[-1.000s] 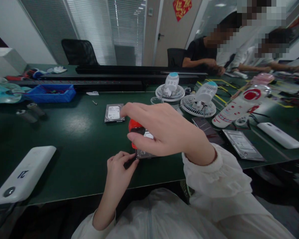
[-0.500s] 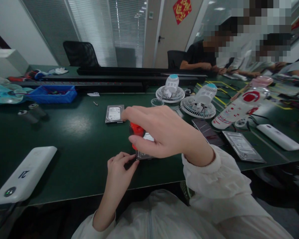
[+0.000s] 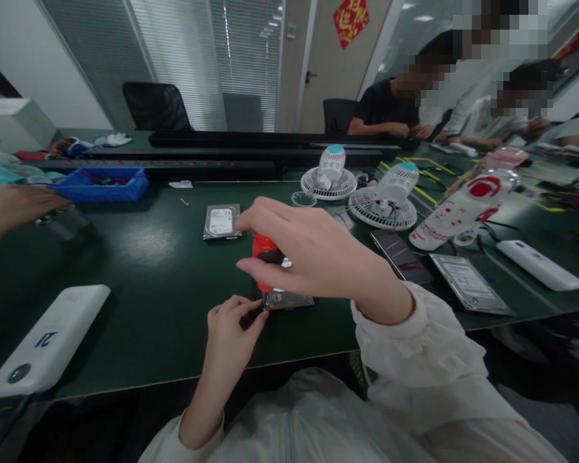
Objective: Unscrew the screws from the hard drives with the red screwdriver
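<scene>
My right hand [image 3: 318, 257] sits at the centre of the frame, its fingers curled narrow around the red handle of a screwdriver [image 3: 265, 248]. The screwdriver stands roughly upright, with its lower end hidden behind my thumb. Just below it a hard drive [image 3: 292, 299] lies flat on the green worktop [image 3: 145, 263], near the front edge and partly covered by my right hand. My left hand [image 3: 231, 329] comes up from the bottom of the frame. Its fingers are drawn close together and pinch the drive's near left corner.

Behind these, toward the upper middle, a second drive [image 3: 221, 221] lies label up, well apart from the first. A white power bank [image 3: 48, 341] rests at the lower left. Two small white fans [image 3: 388, 196] lie face down to the upper right, with a dark phone [image 3: 400, 254] just in front of them. At the left edge, another person's hand [image 3: 17, 202] reaches in near a blue tray [image 3: 101, 184].
</scene>
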`<state>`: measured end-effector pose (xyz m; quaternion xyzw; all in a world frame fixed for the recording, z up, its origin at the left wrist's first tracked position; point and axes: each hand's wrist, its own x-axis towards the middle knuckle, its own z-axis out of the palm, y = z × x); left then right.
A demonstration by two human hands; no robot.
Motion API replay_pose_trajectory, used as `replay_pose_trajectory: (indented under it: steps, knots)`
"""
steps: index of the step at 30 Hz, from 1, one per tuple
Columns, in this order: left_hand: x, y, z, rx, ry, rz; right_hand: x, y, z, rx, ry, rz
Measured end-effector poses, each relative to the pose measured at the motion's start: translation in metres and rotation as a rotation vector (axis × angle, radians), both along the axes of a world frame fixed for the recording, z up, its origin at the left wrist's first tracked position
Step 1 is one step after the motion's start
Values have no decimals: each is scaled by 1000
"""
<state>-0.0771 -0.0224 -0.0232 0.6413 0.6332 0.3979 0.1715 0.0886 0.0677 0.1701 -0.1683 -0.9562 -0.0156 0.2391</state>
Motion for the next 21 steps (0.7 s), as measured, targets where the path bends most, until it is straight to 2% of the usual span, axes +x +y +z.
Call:
replay_pose_trajectory:
  steps: [3,11,18,21]
  knots:
    - [0,0,1,-14,-21,0,0,1,-3,39,24,56]
    - [1,-1,2,-19,-32,6,-3,3,-4,169,-16,-60]
    - [0,0,4,-17,9,4,8,0,3,-70,-18,106]
    - [-2,0,2,-15,-2,-2,10,1,5,-123,-25,164]
